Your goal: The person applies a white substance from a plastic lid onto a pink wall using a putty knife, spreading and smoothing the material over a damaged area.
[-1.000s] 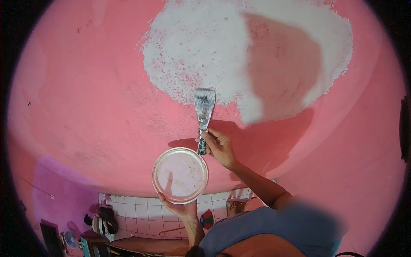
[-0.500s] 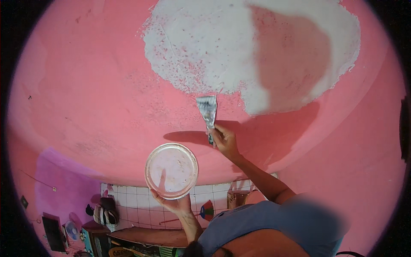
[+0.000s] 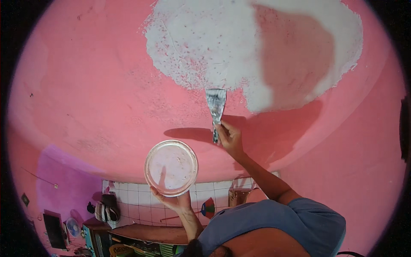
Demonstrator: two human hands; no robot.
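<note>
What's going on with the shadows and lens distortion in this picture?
In the head view, a large soft-edged shadow crosses the white patch and pink wall; a finger-like shadow falls on the round dish; also in the head view, the fisheye bows the wall's lower edge and the corners go black, while the scraper looks fairly sharp.

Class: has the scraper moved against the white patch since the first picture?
Yes: the scraper has moved down, from overlapping the white patch to roughly its lower edge.
</note>
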